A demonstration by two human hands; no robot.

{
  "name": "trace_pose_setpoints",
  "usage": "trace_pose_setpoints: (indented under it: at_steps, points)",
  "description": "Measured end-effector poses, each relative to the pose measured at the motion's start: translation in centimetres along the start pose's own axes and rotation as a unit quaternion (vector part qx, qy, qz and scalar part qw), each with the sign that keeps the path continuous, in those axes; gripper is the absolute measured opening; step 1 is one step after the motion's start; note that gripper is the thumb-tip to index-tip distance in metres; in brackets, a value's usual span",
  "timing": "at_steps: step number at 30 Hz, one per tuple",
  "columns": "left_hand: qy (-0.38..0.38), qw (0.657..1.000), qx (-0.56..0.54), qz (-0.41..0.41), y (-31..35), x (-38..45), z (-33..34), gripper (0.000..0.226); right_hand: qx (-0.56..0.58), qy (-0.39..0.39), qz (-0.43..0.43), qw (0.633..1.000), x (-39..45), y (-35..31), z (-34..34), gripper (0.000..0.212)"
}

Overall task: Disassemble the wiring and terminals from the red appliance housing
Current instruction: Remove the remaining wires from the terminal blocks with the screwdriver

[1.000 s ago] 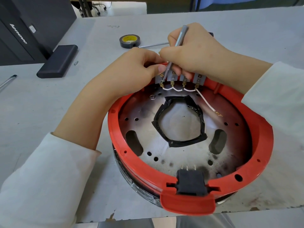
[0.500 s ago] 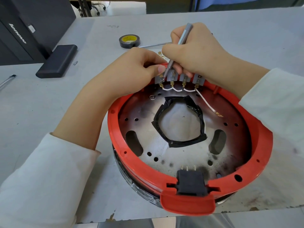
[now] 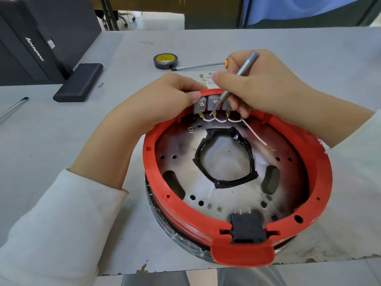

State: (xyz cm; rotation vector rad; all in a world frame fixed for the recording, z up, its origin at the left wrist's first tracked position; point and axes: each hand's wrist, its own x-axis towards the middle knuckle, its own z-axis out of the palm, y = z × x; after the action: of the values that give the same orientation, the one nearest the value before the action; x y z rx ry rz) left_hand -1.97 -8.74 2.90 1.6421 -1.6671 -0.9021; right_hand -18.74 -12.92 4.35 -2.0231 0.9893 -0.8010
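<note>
**A:** Red housing [image 3: 237, 230] sits upside-down on the tabletop [image 3: 51, 131] near its front edge, open side up in the head view. Why lay it that way?

**B:** Probably so the terminal blocks [image 3: 213, 102] on the far rim face the person, with the white wiring [image 3: 218, 120] looping from one brass tab to the next in plain sight.

**A:** And the hands?

**B:** The left hand [image 3: 165, 100] pinches the leftmost block, thumb pressed on its top edge, seemingly to brace the rim. The right hand [image 3: 259, 85] has its grip closed around a slim grey tool [image 3: 237, 77], held like a pen, tip down at the second block's tab. That angle looks meant for prying or loosening the connector.

**A:** Anything already off?

**B:** A few small brass terminals [image 3: 205, 78] lie on the tabletop just beyond the rim. One long white lead [image 3: 254, 135] trails loose across the metal plate [image 3: 226, 195]. Tape [image 3: 165, 61] and a screwdriver [image 3: 198, 66] wait farther back.
</note>
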Motion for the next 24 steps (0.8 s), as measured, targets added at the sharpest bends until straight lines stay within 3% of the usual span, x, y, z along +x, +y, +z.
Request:
trace_pose_setpoints:
  at_steps: [4,8,16,24]
  points:
    - [0.022,0.999,-0.043,-0.012,-0.4,-0.1,0.0,0.024,-0.042,0.003,-0.048,0.998,0.3,-0.5,1.2,0.037]
    - [-0.002,0.996,-0.091,0.006,-0.7,-0.4,-0.3,0.042,-0.133,-0.017,-0.121,0.984,0.7,-1.1,2.4,0.038]
    - [-0.012,0.991,-0.13,0.021,-1.0,-0.2,-0.4,0.033,-0.261,0.003,-0.195,0.945,0.9,-0.8,3.3,0.038]
    - [-0.01,0.991,-0.129,0.014,-1.2,-0.2,-0.6,0.025,-0.27,0.006,-0.214,0.939,0.9,-0.7,3.6,0.037]
